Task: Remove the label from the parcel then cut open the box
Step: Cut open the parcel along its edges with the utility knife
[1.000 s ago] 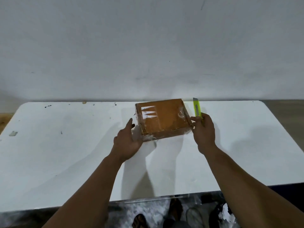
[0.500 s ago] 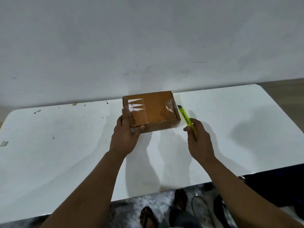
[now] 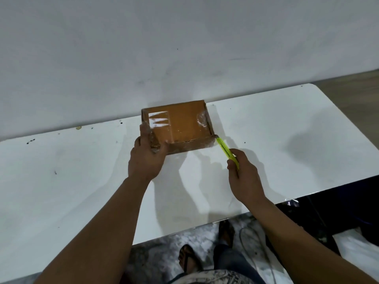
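Observation:
A brown cardboard box wrapped in clear tape lies flat on the white table, near the wall. White label remnants show under the tape at its top left. My left hand grips the box's near left corner, thumb on the front side. My right hand holds a yellow-green utility knife, whose tip touches the box's near right corner.
The wall rises right behind the table's far edge. Small dark specks and a scrap lie on the table at the back left. Below the near edge I see my feet and dark items on the floor at the right.
My left hand went from beside the box to gripping its near left corner. My right hand tilted the knife from upright beside the box and brought its tip to the near right corner.

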